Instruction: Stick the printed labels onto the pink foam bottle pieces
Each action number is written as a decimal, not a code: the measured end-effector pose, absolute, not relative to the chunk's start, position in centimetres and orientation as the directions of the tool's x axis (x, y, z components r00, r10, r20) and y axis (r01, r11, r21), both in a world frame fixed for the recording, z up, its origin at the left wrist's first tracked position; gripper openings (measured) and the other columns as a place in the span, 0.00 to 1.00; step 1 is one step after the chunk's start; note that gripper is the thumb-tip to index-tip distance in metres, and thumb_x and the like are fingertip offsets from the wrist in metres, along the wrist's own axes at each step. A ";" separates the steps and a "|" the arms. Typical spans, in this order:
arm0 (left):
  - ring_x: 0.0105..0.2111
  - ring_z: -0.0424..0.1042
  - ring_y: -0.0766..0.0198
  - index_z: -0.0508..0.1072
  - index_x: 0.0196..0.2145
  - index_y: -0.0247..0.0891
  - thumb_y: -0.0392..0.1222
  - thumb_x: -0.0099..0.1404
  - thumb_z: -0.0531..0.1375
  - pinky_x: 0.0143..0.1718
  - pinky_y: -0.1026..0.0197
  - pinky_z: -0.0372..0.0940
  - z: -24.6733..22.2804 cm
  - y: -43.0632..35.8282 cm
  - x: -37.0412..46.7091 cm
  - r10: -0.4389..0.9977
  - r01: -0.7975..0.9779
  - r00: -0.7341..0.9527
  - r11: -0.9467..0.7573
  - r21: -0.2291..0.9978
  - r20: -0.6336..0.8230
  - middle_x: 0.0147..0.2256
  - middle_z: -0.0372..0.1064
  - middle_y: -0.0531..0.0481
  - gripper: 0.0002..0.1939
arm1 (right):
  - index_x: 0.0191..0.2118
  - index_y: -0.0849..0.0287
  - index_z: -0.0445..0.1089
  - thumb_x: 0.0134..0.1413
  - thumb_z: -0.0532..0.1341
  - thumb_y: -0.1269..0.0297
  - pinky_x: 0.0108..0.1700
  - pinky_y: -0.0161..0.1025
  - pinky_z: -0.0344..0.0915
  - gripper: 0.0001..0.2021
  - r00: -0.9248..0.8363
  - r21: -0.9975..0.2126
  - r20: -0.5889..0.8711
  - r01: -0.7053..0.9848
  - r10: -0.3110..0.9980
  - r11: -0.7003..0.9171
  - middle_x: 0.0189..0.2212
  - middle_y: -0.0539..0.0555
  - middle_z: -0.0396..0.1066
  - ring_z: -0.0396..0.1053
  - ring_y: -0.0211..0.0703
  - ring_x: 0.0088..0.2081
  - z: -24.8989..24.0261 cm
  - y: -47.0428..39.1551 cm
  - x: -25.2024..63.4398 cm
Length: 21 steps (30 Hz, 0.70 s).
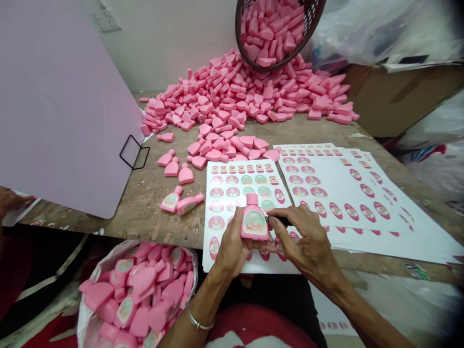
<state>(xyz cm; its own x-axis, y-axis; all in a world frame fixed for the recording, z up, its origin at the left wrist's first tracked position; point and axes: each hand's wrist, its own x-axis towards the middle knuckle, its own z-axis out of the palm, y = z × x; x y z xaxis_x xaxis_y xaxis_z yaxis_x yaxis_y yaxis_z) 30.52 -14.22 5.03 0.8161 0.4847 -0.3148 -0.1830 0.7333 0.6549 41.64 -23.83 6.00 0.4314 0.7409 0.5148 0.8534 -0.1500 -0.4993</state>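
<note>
My left hand (232,244) holds a small pink bottle (253,203) upright over a sticker sheet (226,171). A label with a green and cream picture covers the bottle's front. My right hand (302,237) is closed in a pinch on a thin dark tool (282,221), whose tip meets the label's right edge. Round, oval and small square stickers are printed on the sheet below. To the left, two labelled pink bottles (171,199) lie on the wooden table (145,212).
A large heap of pink bottles (224,92) spreads below a tipped brown basket (237,29). More sticker sheets (337,174) lie at right. A white sack (85,314) of bottles stands lower left. A pink board (65,106) and another person's hand (10,200) are at left.
</note>
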 end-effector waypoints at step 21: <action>0.30 0.73 0.64 0.62 0.48 0.37 0.36 0.56 0.65 0.29 0.61 0.72 5.8 -14.6 29.9 0.394 -0.124 0.904 0.612 0.781 -0.166 0.31 0.67 0.53 0.23 | 0.49 0.53 0.64 0.46 0.67 0.56 0.41 0.40 0.67 0.24 0.621 -0.816 0.253 0.549 0.742 -0.181 0.44 0.54 0.71 0.70 0.44 0.40 6.4 -22.5 42.4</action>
